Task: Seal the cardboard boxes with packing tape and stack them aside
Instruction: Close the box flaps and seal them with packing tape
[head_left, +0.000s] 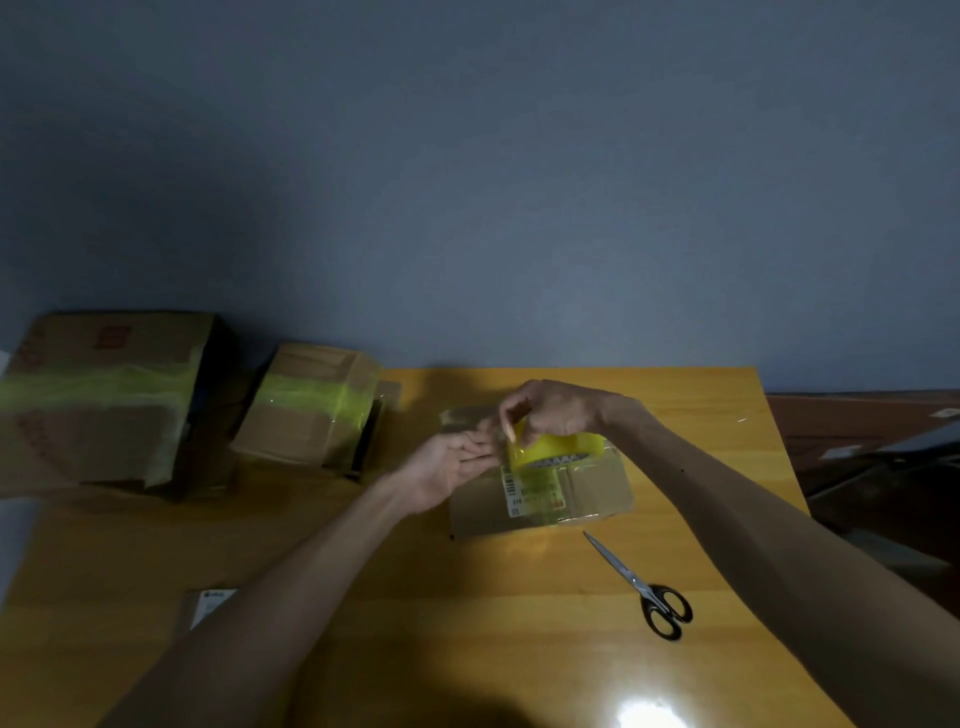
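A small flat cardboard box (592, 493) with a white shipping label lies on the wooden table (467, 597). Just above it, my right hand (556, 410) grips a yellow roll of packing tape (561, 449) from above. My left hand (447, 467) is palm up beside the roll, its fingertips pinching the loose tape end at the roll's left side. Two cardboard boxes bearing yellow tape stand at the left: a large one (104, 400) and a smaller one (306, 405).
Black-handled scissors (644, 587) lie on the table to the right of my arms, blades pointing at the box. A small white label (210, 605) sits near my left forearm. A dark floor with clutter is beyond the table's right edge.
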